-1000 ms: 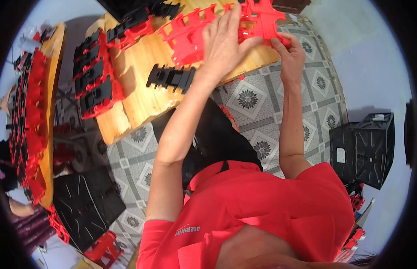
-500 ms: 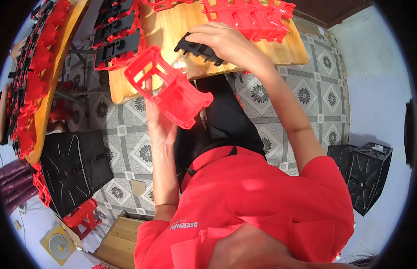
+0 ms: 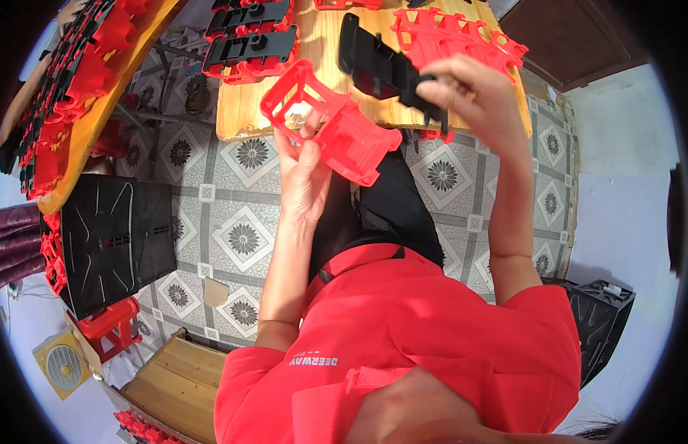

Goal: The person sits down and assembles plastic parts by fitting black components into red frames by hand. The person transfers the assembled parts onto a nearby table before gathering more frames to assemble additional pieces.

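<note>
My left hand is closed on a red plastic frame, tilted over the near edge of the wooden table. The frame has an open window at one end and a hollow compartment at the other. In my right hand is a long black plastic plate, pinched at its right end and raised above the table, close to the frame but apart from it. Red-and-black assembled pieces stand in a row at the table's left side. Several red frames lie together at its right.
At far left, another wooden table carries a long row of red-and-black pieces. Black crates stand at left and right. A red stool, a wooden bench and a small fan are at lower left.
My right hand has lifted the black plate off the table and moved right, turning the plate's face into view. My left hand and the red frame shift a little in the picture as the view moves.
</note>
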A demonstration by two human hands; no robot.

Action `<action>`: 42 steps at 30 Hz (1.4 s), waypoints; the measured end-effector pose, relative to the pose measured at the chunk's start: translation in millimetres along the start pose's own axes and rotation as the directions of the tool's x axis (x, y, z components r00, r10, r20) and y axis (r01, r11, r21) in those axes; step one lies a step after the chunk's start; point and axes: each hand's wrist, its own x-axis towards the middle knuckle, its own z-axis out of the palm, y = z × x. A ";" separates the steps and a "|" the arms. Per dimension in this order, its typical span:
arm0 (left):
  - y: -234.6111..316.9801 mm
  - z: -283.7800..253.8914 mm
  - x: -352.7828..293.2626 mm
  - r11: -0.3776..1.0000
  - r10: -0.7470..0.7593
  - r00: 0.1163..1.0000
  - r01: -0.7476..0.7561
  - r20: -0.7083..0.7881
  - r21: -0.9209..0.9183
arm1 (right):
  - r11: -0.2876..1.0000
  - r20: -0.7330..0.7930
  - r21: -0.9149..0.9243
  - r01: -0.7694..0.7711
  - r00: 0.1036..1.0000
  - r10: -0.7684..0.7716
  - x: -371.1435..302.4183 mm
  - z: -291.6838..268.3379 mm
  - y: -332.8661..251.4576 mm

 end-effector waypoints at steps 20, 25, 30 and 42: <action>-14.4 44.4 15.0 0.969 0.094 0.995 -0.087 -0.020 0.233 | 0.991 -0.193 -0.137 0.007 0.981 -0.033 -29.1 52.8 -13.2; -28.8 42.5 23.7 0.975 0.083 0.996 -0.077 -0.021 0.208 | 0.786 0.228 0.504 -0.358 0.933 0.278 -41.7 52.0 19.3; -34.2 58.3 27.4 0.925 0.187 0.982 -0.172 -0.014 0.339 | 0.861 0.131 0.418 -0.289 0.957 0.258 -44.8 48.1 29.2; -56.7 92.6 211.1 0.991 0.128 0.905 -0.100 -0.406 0.091 | 0.697 -0.230 -0.686 -0.208 0.971 0.064 -27.1 3.6 119.5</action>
